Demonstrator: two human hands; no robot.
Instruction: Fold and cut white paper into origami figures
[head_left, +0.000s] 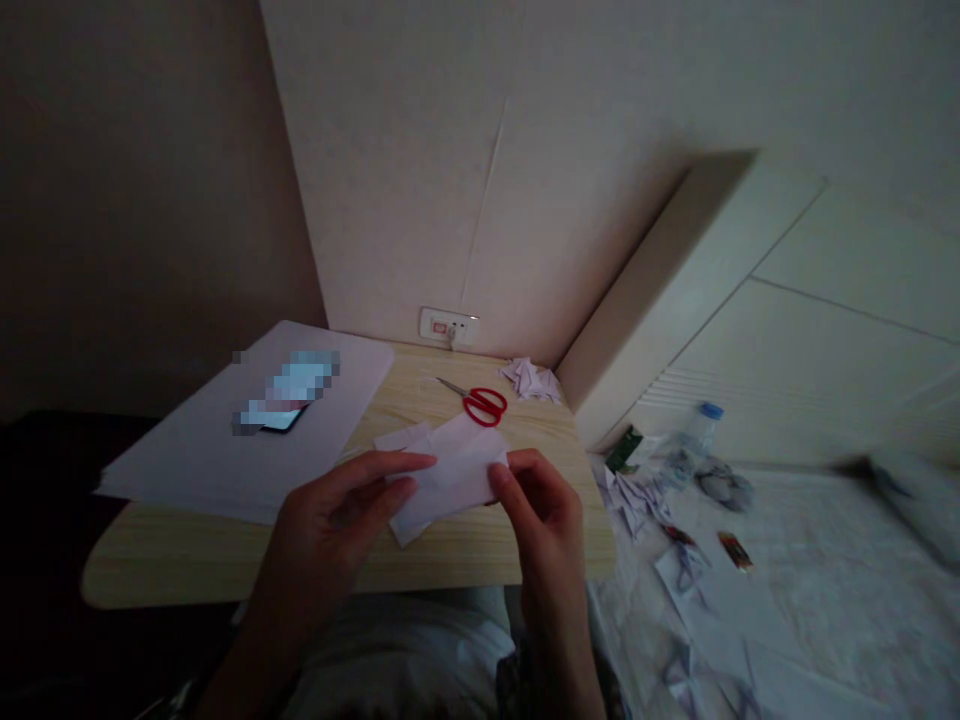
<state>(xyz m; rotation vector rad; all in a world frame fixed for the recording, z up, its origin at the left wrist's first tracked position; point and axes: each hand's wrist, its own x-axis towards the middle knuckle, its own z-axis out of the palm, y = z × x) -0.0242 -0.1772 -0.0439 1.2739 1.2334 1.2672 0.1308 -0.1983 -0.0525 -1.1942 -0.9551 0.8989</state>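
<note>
A small white sheet of paper [454,475] is held up just above the near part of the wooden table. My right hand [544,510] pinches its right edge, thumb on top and the other fingers curled behind. At the left end, my left hand [334,525] has its index finger and thumb closed around the paper's edge. Other white paper pieces [401,438] lie partly under the held sheet. Just beyond them rest scissors [484,402] with red handles, blades pointing left and away.
A stack of large white sheets [202,430] covers the table's left side, a lit phone [289,395] on it. Folded paper pieces [531,380] sit at the back right. A wall socket [448,326] is behind. On the bed at right are a bottle [705,425] and folded papers [634,500].
</note>
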